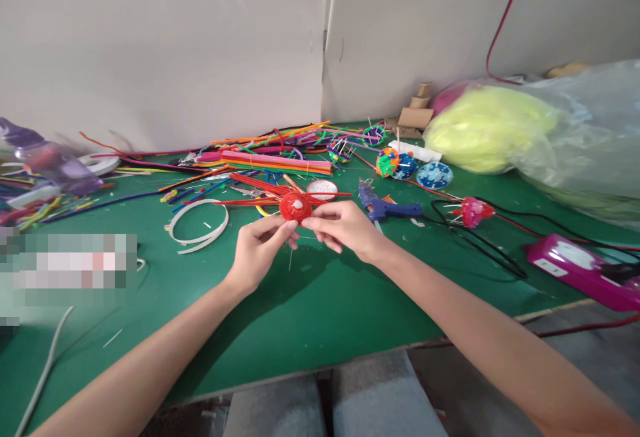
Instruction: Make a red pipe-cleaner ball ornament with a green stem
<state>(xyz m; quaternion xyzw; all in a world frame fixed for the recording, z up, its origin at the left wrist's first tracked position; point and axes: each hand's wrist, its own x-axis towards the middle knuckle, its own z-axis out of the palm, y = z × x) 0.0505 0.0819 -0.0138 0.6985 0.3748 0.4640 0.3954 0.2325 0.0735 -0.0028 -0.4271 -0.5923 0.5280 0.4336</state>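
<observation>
A red coiled pipe-cleaner disc (295, 208) with a white spot at its centre is held up over the green table. My left hand (264, 245) pinches its lower left edge. From the other side, my right hand (340, 227) grips the lower right edge between thumb and fingers. Red pipe cleaners (250, 192) lie behind the disc, stretching left. Just past it sits a small round dish of white bits (323, 189). A blue glue gun (385, 205) rests to the right of my right hand.
Bundled coloured pipe cleaners (280, 162) spread along the back. Finished-looking round pieces (435, 175) and a pink one (475, 212) lie right. A white strip coil (199, 222) is at left, a magenta power strip (580, 267) at the right edge. Plastic bags (490, 127) fill the back right.
</observation>
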